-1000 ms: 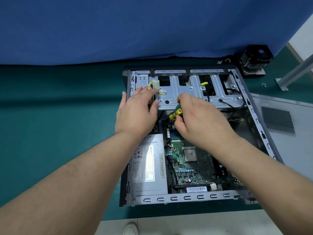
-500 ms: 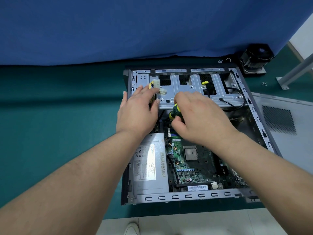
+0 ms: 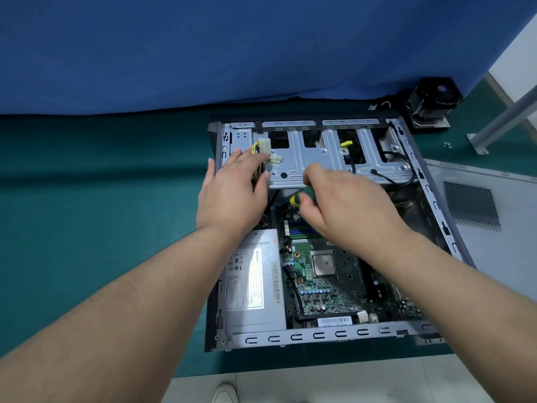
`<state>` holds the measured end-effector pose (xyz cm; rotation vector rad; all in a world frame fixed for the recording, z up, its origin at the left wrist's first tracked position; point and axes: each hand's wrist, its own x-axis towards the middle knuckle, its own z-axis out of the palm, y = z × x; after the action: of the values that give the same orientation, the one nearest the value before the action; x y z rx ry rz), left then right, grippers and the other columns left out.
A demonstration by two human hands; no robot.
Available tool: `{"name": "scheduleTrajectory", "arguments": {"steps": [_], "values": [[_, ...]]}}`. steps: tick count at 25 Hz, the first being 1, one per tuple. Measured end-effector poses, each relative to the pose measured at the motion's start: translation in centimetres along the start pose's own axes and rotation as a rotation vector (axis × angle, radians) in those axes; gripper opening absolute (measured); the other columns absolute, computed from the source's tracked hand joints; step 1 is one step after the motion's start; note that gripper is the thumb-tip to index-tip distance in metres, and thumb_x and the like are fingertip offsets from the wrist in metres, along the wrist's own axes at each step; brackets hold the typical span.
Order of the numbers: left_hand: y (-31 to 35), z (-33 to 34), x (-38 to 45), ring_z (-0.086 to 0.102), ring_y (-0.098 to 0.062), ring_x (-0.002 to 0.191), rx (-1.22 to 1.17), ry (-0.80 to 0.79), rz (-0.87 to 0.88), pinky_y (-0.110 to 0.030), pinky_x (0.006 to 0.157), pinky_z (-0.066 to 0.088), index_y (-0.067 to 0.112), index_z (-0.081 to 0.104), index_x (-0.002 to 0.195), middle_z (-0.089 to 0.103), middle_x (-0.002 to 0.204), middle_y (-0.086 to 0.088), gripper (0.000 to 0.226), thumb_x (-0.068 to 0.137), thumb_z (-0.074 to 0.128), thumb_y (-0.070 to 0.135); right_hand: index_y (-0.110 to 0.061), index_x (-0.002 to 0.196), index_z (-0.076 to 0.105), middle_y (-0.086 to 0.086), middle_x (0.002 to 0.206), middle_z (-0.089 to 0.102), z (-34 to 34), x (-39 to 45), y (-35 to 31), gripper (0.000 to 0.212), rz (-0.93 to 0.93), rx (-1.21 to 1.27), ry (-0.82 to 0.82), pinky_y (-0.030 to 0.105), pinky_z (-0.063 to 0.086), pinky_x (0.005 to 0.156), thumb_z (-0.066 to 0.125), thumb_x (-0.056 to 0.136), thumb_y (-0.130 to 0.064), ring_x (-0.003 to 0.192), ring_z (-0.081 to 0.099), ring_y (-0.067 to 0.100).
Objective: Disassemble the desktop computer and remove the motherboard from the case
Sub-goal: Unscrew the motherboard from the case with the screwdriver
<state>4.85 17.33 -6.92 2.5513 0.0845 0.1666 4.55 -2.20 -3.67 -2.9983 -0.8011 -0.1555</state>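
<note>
The case [image 3: 436, 199] is lying open near the bench's [image 3: 87, 228] back edge, the motherboard [image 3: 334, 286] sitting inside. The right hand [image 3: 345, 205] is gripping a screwdriver [image 3: 299, 199]; the left hand [image 3: 232, 196], fingers straight, is resting on the drive cage [image 3: 313, 164].

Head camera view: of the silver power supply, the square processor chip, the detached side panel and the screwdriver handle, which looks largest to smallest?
1. side panel, though cut off by the frame
2. power supply
3. processor chip
4. screwdriver handle, mostly hidden by the right hand, so unsure
</note>
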Motion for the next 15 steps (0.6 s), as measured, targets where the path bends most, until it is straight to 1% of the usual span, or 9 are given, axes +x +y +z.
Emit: {"name": "scheduleTrajectory", "arguments": {"steps": [2,3,5,6,7,9,12,13,15], "values": [[0.06,0.00,-0.02,0.028,-0.011,0.152,0.006,-0.003,0.002,-0.047,0.128,0.007,0.034,0.055,0.143,0.049,0.155,0.005,0.039,0.105,0.048,0.036,-0.015,0.110,0.044,0.003,0.093,0.054,-0.16,0.06,-0.03,0.032,-0.008,0.064,-0.008,0.041,0.046,0.069,0.045,0.092,-0.041,0.088,0.055,0.029],[0.06,0.01,-0.01,0.028,-0.011,0.152,0.008,-0.003,0.003,-0.046,0.128,0.007,0.034,0.055,0.143,0.049,0.155,0.005,0.039,0.104,0.048,0.036,-0.015,0.111,0.043,0.003,0.092,0.055,-0.16,0.09,-0.13,0.035,0.027,0.050,0.012,0.040,0.045,0.065,0.043,0.094,-0.046,0.084,0.055,0.029],[0.05,0.04,-0.01,0.029,-0.011,0.152,0.007,0.000,0.003,-0.046,0.128,0.007,0.034,0.055,0.143,0.049,0.155,0.005,0.039,0.104,0.048,0.036,-0.018,0.106,0.037,-0.001,0.078,0.053,-0.08,0.25,-0.32,0.041,0.083,-0.005,0.042,0.033,0.034,0.050,0.032,0.100,-0.058,0.067,0.051,0.029],[0.02,0.05,-0.02,0.029,-0.011,0.152,0.004,0.001,0.003,-0.046,0.128,0.007,0.034,0.055,0.143,0.049,0.155,0.005,0.039,0.104,0.049,0.036,-0.018,0.104,0.036,-0.001,0.076,0.052,-0.01,0.31,-0.39,0.037,0.064,-0.005,0.033,0.033,0.032,0.049,0.033,0.101,-0.055,0.066,0.051,0.029],[0.02,0.05,-0.03,0.029,-0.011,0.152,0.001,0.002,0.005,-0.046,0.128,0.007,0.034,0.055,0.142,0.049,0.155,0.005,0.039,0.104,0.049,0.035,-0.017,0.105,0.038,0.001,0.081,0.053,0.03,0.30,-0.42,0.031,0.029,0.022,0.016,0.035,0.036,0.052,0.039,0.099,-0.047,0.072,0.053,0.029],[0.01,0.03,-0.01,0.028,-0.011,0.152,-0.001,0.002,0.005,-0.046,0.128,0.007,0.034,0.055,0.142,0.049,0.156,0.004,0.039,0.104,0.048,0.035,-0.015,0.112,0.042,0.004,0.092,0.053,-0.03,0.28,-0.47,0.033,0.004,0.056,0.008,0.038,0.043,0.062,0.047,0.090,-0.039,0.084,0.054,0.030],[-0.03,-0.01,0.00,0.028,-0.011,0.152,0.001,0.000,0.005,-0.046,0.128,0.007,0.034,0.055,0.143,0.048,0.156,0.005,0.039,0.104,0.048,0.036,-0.017,0.112,0.038,0.002,0.081,0.055,-0.13,0.27,-0.57,0.038,0.092,0.014,0.040,0.033,0.033,0.049,0.038,0.099,-0.053,0.067,0.052,0.029],[-0.05,-0.02,-0.01,0.028,-0.011,0.152,0.001,0.000,0.005,-0.046,0.128,0.007,0.034,0.055,0.143,0.048,0.156,0.005,0.039,0.104,0.048,0.036,-0.017,0.110,0.037,0.001,0.080,0.054,-0.05,0.21,-0.60,0.034,0.080,0.024,0.028,0.033,0.033,0.048,0.039,0.100,-0.049,0.067,0.051,0.029],[-0.05,-0.02,0.00,0.028,-0.011,0.152,0.000,0.000,0.005,-0.046,0.128,0.007,0.034,0.055,0.143,0.049,0.156,0.004,0.039,0.104,0.048,0.036,-0.016,0.111,0.039,0.004,0.091,0.051,-0.11,0.05,-0.59,0.030,0.042,0.099,-0.001,0.037,0.042,0.057,0.048,0.092,-0.036,0.080,0.054,0.030]]}}
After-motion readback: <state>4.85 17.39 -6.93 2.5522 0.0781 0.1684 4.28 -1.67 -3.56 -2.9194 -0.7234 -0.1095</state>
